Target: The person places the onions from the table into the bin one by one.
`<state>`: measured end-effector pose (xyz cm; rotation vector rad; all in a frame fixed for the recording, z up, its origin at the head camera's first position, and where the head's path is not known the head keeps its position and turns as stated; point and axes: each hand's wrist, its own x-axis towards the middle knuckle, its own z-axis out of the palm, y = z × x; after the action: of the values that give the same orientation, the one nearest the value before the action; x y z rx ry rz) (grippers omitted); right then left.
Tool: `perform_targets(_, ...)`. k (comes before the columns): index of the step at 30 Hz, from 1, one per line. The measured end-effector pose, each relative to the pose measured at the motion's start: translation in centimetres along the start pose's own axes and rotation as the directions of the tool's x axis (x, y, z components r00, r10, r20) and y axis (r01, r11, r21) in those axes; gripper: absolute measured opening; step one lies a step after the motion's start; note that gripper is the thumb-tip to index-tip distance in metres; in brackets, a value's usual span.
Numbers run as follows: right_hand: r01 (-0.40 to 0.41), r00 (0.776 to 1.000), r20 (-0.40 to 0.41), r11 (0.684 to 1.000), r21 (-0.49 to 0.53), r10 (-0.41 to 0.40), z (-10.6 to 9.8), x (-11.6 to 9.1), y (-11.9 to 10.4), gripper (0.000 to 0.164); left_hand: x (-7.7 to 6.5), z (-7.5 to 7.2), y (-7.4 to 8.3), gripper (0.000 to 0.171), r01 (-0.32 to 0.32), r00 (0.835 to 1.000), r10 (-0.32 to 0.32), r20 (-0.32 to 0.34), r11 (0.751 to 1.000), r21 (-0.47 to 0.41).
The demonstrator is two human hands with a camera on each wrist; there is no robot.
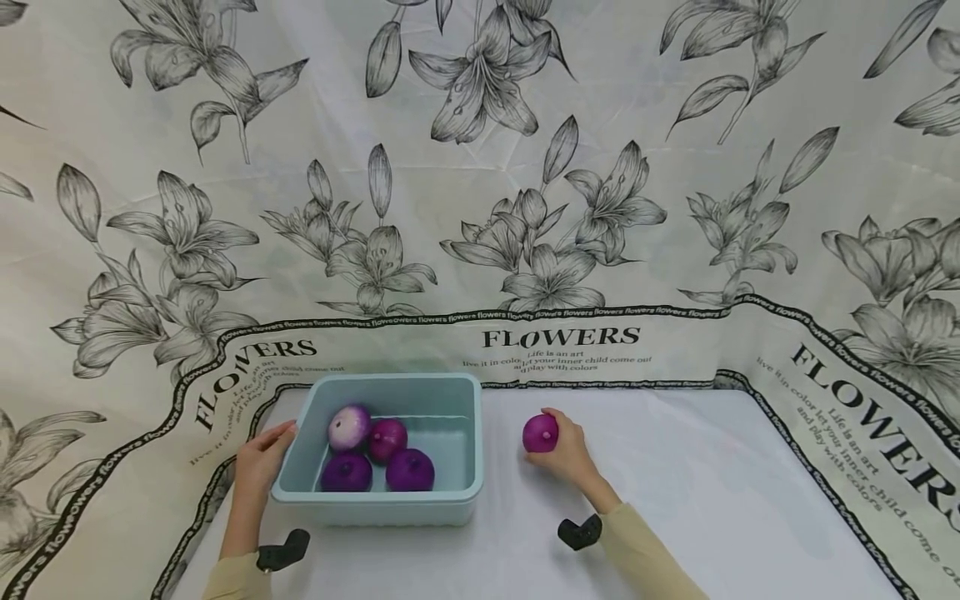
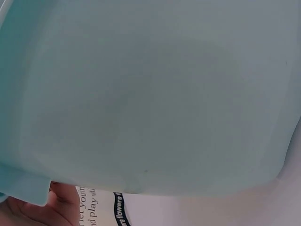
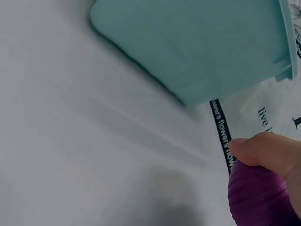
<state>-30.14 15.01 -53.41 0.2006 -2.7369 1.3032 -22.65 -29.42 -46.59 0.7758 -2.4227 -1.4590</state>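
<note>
My right hand grips a purple onion to the right of a pale blue plastic bin. In the right wrist view the thumb lies over the top of this onion. At the bin's left side, my left hand holds the rim; the left wrist view shows part of its fingers by the rim's lip, the rest hidden. Several onions sit in the bin's left and middle: a pale-topped one, a reddish-purple one and dark ones in front.
A white cloth covers the table. Behind and at both sides stands a floral printed curtain with a black lettered border. Black wrist-worn devices sit by both sleeves. The bin's right portion shows bare floor.
</note>
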Motion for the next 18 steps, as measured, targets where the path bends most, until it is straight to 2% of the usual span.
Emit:
perform_targets(6,0.144,0.990,0.007,0.990,0.007,-0.144,-0.6,0.3,-3.2,0.083,0.0,0.0,-0.2,0.052,0.008,1.000,-0.008,-0.011,1.000,0.000)
perform_targets(13,0.153,0.981,0.125,0.988,0.000,-0.152,-1.9,1.0,-7.4,0.089,0.0,0.0,-0.2,0.051,0.003,0.999,-0.002,-0.038,1.000,0.003)
perform_targets(18,0.183,0.973,0.148,0.983,-0.035,-0.176,-2.8,1.0,-10.1,0.088,0.2,0.2,-0.2,0.050,-0.013,1.000,0.012,-0.028,1.000,-0.019)
